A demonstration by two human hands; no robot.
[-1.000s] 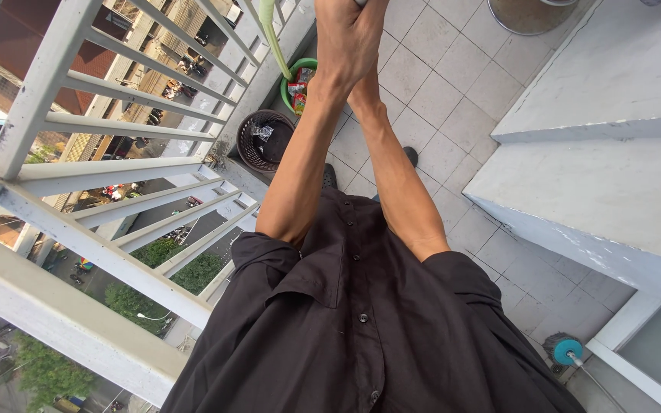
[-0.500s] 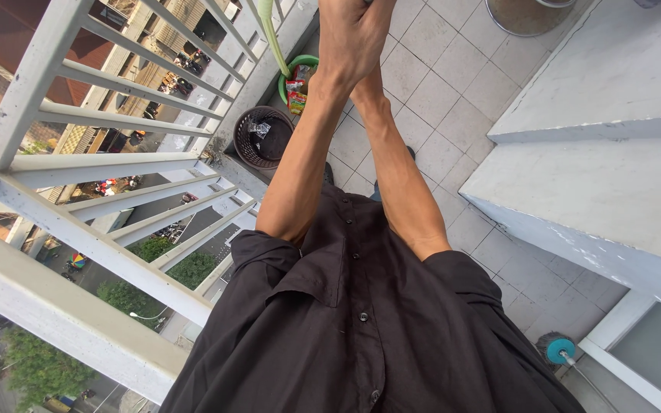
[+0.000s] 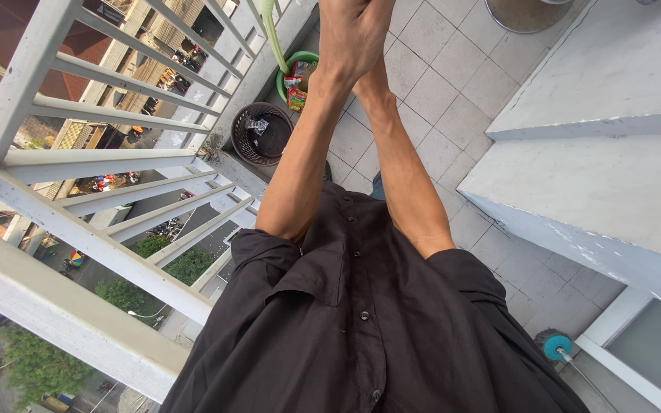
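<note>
Shirtfront (image 3: 361,321), black, lay nearest, both forearms stretched out from it. The left hand (image 3: 350,38) covered the right hand (image 3: 376,67) at the top edge; their finger spread couldn't be told. Just beside them, along the railing (image 3: 78,229), ran a green hose (image 3: 269,30), probably light and bendy, best gripped mid-length.

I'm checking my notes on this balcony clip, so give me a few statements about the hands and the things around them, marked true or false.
1. Both hands are raised together at the top edge of the view. True: the left hand overlaps the right hand.
2. The dark round basket stands on the raised white ledge. False: it sits on the tiled floor by the white railing.
3. The person wears a dark buttoned shirt. True.
4. The green tub is empty. False: colourful packets lie in it.
</note>
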